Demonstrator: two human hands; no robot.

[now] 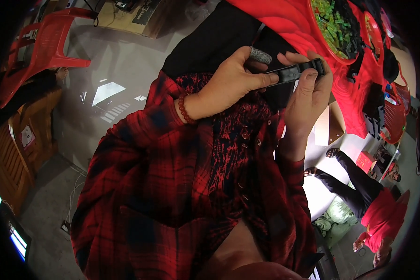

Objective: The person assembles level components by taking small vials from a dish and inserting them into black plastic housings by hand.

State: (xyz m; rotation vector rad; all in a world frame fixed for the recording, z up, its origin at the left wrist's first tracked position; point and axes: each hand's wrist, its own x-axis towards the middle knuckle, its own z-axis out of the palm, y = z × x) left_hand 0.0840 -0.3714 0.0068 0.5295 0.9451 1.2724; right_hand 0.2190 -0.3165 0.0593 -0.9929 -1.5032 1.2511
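- Long axis: on my remote feed, the slim black piece slants, its right end pointing up and right.
- Appearance: I see a dark, partly glossy surface with a blocky right end.
- Grip: left hand pinches the left end; right hand clasps the right, thumb across it.
- Location: between both hands, near the red cloth.

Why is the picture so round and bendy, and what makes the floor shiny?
Head view: the fisheye lens bends edges, like the red chair's, and the corners go black; head view: bright glare, probably reflected light, sits on the smooth floor.
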